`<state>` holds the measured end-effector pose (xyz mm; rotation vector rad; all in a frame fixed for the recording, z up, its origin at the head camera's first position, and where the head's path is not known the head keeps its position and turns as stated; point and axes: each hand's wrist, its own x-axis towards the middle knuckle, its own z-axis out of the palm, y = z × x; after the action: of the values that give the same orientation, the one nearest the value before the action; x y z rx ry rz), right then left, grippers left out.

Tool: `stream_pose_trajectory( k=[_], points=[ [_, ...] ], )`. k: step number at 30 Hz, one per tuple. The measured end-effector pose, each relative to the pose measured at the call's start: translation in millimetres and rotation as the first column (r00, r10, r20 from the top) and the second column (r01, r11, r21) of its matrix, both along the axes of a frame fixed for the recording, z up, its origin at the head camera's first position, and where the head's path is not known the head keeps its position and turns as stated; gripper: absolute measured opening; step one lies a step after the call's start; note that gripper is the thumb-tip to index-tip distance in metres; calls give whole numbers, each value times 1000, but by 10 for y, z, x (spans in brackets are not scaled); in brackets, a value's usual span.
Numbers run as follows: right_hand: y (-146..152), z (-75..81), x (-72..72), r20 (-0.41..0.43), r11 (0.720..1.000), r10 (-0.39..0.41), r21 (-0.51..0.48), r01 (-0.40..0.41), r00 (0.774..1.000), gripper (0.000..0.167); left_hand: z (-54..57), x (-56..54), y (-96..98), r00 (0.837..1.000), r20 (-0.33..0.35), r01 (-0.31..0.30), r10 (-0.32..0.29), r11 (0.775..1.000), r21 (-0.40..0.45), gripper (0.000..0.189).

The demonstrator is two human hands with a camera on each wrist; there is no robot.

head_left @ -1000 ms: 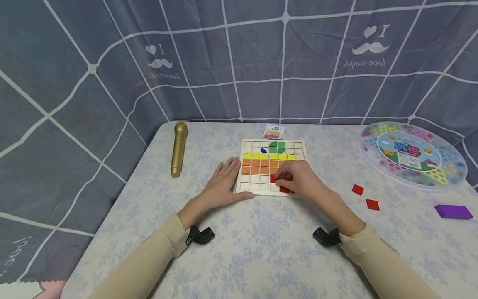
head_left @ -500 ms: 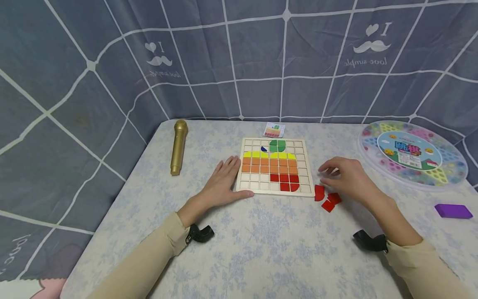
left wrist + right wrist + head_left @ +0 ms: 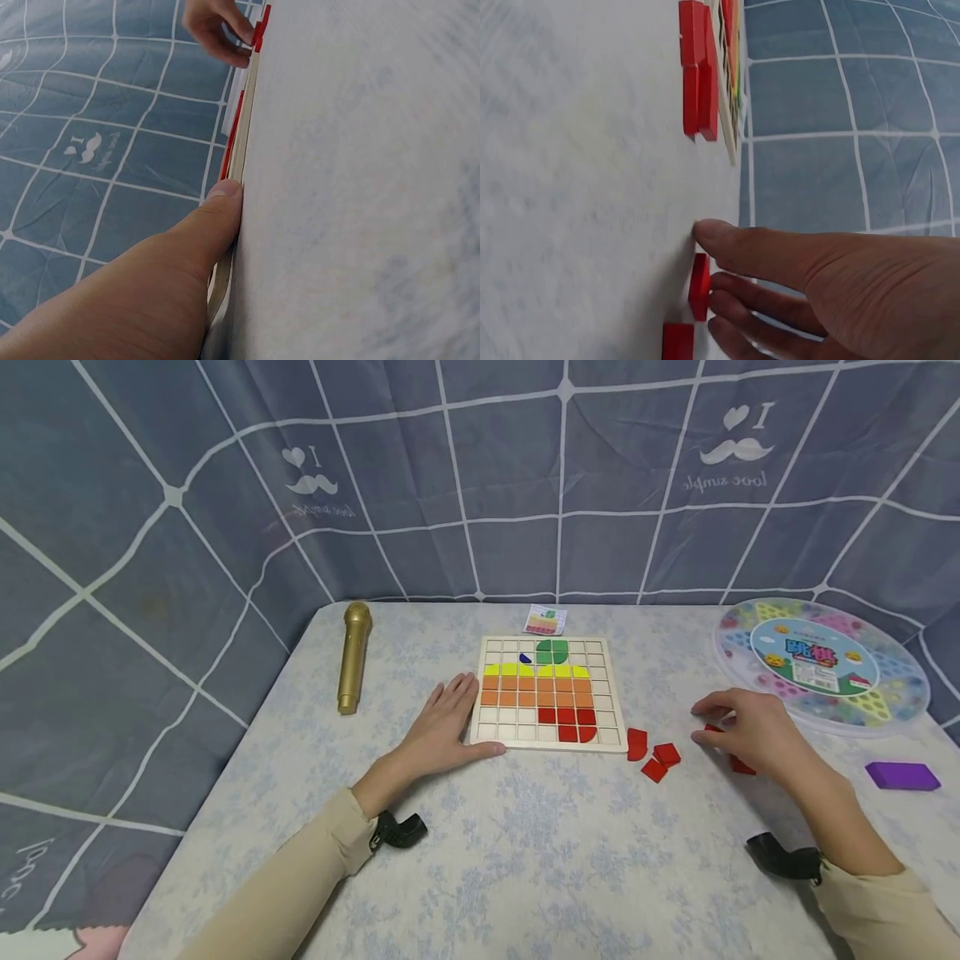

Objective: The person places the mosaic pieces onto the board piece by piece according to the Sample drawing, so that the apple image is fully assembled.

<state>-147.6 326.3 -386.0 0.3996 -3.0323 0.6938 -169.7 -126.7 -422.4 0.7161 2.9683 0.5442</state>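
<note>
A white wooden grid board [image 3: 609, 727] lies mid-table, bearing green, blue, yellow, orange and red pieces in its cells. My left hand [image 3: 442, 727] rests at its left edge, fingers straight, thumb along the front edge. Out to the right, my right hand [image 3: 757, 731] is low over the table, thumb and fingers apart around a red tile [image 3: 699, 287]. The fingertips come right up to that tile. Another red tile [image 3: 741, 766] lies partly under the hand. Between board and right hand are a red curved-corner piece [image 3: 637, 744] and two red square tiles [image 3: 661, 762].
A small pattern card [image 3: 546, 619] lies behind the board. At the left is a gold microphone-shaped object [image 3: 354, 657]. A round board-game box [image 3: 817, 714] and a purple block [image 3: 902, 776] are at the right. A grey-blue checked curtain [image 3: 510, 485] hangs behind.
My right hand has left the board and moved right, past several red pieces now lying beside the board, to the farther red tiles. The left hand has stayed in place.
</note>
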Motion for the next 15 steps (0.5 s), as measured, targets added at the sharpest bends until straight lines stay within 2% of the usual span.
stream_pose_trajectory(
  k=[8,11,15],
  points=[
    [143,26,28,30,1000,-3,-27,3,1000,31,13,-11,-2,1000,-5,-9,9,1000,-3,118],
    [162,8,38,13,999,-2,-34,3,1000,27,6,-13,1,1000,-5,-7,7,1000,-6,119],
    [143,-37,43,-49,999,2,-35,-4,999,24,-6,-11,5,1000,-3,-1,1,1000,1,118]
  ],
)
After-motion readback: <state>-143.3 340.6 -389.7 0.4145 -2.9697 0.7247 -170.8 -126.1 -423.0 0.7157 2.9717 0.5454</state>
